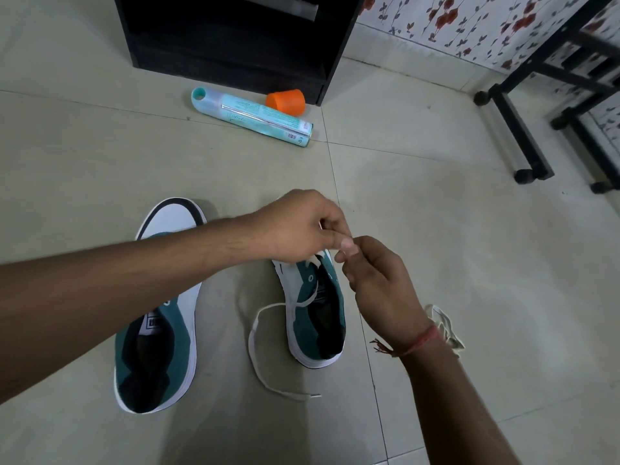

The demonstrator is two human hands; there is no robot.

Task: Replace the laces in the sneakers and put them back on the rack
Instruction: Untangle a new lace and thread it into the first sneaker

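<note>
The head view looks down on a pale tiled floor (436, 229) where two teal-and-white sneakers stand side by side, toes pointing away from the person. The left sneaker (161, 330) has no lace that I can see, and the left forearm crosses above it. The right sneaker (315, 317) sits just beside it, its toe hidden under the hands.

The left hand (295, 226) hovers over the front of the right sneaker, its fingers curled with thumb and forefinger pinched together on the white lace (258, 327). The right hand (379, 280) meets it fingertip to fingertip, its fingers narrowed into a pinch at the same spot; whether it holds the lace itself cannot be told. A red thread band (416, 344) circles the right wrist.

The lace runs through the front eyelets, then trails off the shoe's left side in a loose loop on the floor, its tip lying near the heel. A second bundle of pale lace (446, 327) lies on the floor partly behind the right wrist.

Farther off, a teal spray can (251, 117) lies on its side, an orange cap (286, 101) touching it, both in front of a black cabinet (235, 41). A black metal rack (536, 105) stands at the right, against floral wall tiles (469, 18).
</note>
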